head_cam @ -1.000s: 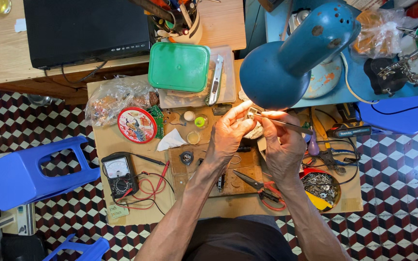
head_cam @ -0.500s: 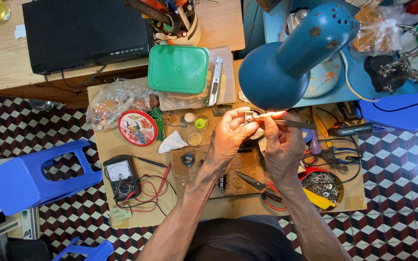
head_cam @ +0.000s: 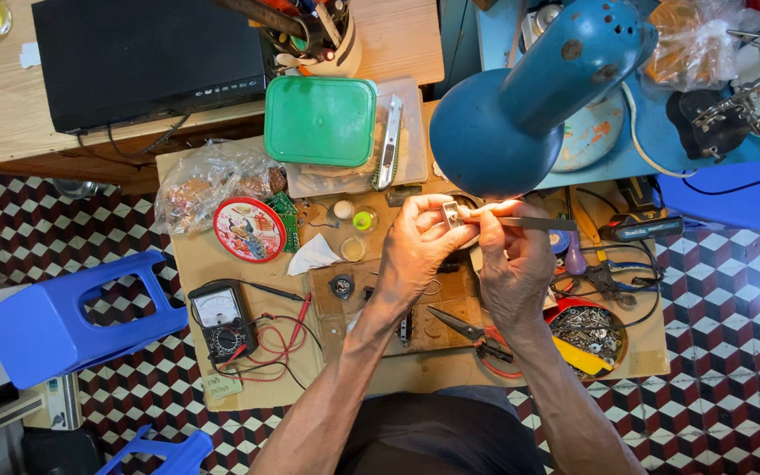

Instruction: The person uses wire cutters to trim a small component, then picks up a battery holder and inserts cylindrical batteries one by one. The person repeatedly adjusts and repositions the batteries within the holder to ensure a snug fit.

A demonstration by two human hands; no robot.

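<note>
Metal glinted between the two hands under the blue desk lamp (head_cam: pixel 521 105): the left hand (head_cam: pixel 420 242) was closed around a small silvery part (head_cam: pixel 450 212), pinched at its fingertips, and the right hand (head_cam: pixel 512 255) gripped a slim dark-handled tool (head_cam: pixel 538 223) whose tip met that part. Both hands hovered above the cluttered wooden workbench (head_cam: pixel 248 387). Just below the right hand lay scissors with orange handles (head_cam: pixel 472 334), and to its right a round dish of screws (head_cam: pixel 587 330). Left of the left hand sat a crumpled white tissue (head_cam: pixel 314 257), a round red tin (head_cam: pixel 249 229) and, nearer the body, a black multimeter (head_cam: pixel 219 318) with red and black leads. Beyond the hands rested a green plastic lid (head_cam: pixel 320 120)
</note>
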